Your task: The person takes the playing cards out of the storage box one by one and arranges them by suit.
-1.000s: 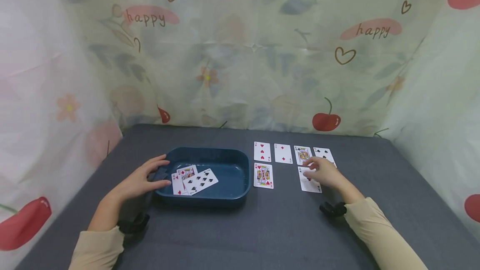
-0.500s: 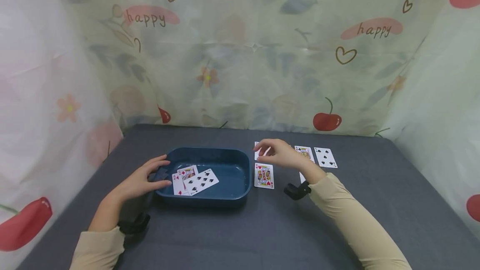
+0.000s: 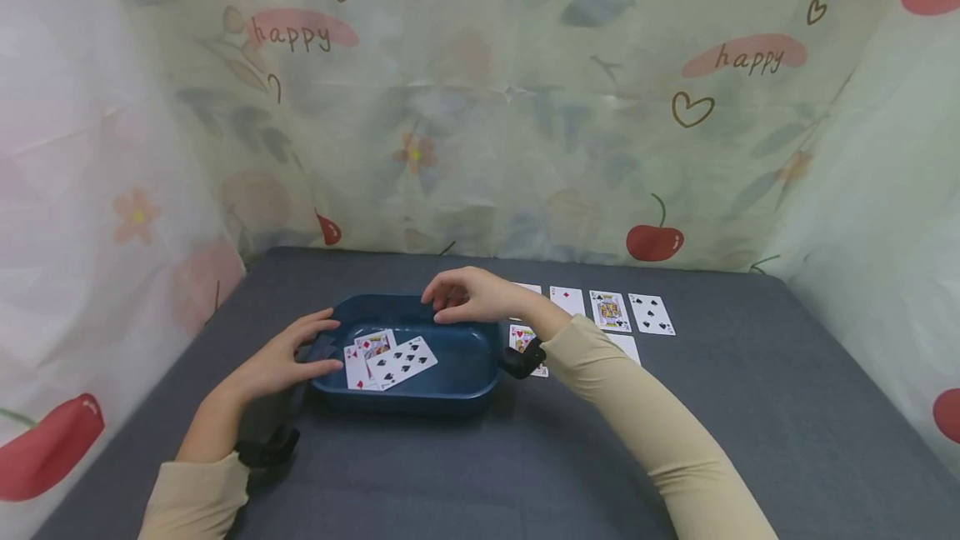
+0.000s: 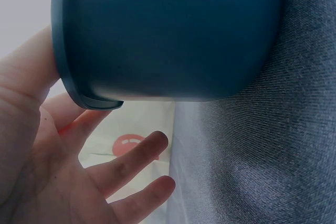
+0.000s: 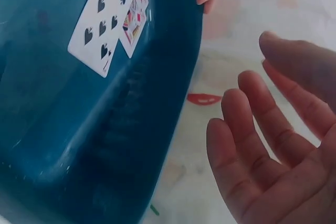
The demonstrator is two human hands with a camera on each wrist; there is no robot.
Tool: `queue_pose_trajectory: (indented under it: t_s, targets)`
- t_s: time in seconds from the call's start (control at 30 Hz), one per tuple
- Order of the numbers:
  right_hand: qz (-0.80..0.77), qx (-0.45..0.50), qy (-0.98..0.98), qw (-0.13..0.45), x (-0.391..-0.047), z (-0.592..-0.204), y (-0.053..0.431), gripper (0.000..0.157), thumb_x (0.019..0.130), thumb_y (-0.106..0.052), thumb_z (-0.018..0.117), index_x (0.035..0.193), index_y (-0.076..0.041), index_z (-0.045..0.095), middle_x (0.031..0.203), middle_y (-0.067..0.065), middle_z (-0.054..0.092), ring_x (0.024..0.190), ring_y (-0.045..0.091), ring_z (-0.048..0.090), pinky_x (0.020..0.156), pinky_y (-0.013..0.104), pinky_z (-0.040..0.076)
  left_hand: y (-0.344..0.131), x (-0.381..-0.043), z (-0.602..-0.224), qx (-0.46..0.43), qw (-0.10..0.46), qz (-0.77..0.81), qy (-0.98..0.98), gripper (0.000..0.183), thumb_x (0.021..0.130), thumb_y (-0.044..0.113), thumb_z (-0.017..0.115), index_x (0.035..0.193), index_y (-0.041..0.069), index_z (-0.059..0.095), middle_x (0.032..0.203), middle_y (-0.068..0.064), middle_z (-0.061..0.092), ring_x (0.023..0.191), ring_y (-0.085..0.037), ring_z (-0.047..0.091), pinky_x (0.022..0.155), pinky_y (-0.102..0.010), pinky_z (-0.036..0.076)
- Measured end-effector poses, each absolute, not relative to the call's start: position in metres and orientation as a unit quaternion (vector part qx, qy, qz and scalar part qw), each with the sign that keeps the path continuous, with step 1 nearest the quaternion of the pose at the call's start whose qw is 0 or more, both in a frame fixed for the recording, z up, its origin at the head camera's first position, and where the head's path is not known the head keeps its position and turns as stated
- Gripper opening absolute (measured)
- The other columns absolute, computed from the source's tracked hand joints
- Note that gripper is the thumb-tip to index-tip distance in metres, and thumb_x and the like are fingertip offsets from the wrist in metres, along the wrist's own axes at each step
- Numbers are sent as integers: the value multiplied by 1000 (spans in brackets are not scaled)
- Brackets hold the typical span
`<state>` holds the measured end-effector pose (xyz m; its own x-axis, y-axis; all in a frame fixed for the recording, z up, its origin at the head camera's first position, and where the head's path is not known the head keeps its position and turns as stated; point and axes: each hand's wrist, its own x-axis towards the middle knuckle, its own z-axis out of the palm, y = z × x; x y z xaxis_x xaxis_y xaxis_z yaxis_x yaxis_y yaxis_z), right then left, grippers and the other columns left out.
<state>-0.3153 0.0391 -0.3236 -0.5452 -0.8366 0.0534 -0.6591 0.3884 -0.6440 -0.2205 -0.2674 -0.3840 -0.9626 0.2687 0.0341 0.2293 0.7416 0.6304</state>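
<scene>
Left hand (image 3: 288,352): relaxed, resting over rim of tray (image 3: 465,357), clasping nothing.
Right hand (image 3: 476,294): empty, loosely curled, above tray.
Cards (image 3: 405,362) inside tray: best pinched singly by edges.

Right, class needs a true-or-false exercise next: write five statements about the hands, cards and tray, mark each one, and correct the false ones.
1. The left hand touches the tray. True.
2. The right hand holds a card. False: it holds nothing.
3. The spade card in the tray partly covers a face card. True.
4. The tray is red. False: it is blue.
5. Every card is in the tray. False: several cards lie on the table.
</scene>
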Motion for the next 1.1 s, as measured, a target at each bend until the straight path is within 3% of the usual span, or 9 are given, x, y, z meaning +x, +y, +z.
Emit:
queue_pose_trajectory:
  t_s: [0.6,0.83,1.1]
  targets:
    - [-273,-450,819,228,-338,-352,-21,38,85,-10,67,120,-3,58,115,16,63,102,19,61,89,20,50,-267,-222,-383,131,29,335,933,68,85,34,66,138,1,39,151,-24,21,130,-53,31,102,-66,30]
    - [-256,-433,827,253,-334,-366,-33,42,83,-8,69,124,-5,56,125,14,58,117,25,54,101,32,45,-267,-220,-383,135,30,337,931,68,85,33,66,138,0,39,151,-24,20,130,-53,31,101,-66,31]
    - [-216,-428,837,263,-332,-380,-42,50,79,-11,74,126,-15,55,132,6,54,126,19,47,109,34,37,-268,-221,-385,138,32,339,930,68,85,35,65,139,2,38,152,-23,20,130,-53,31,101,-66,31]
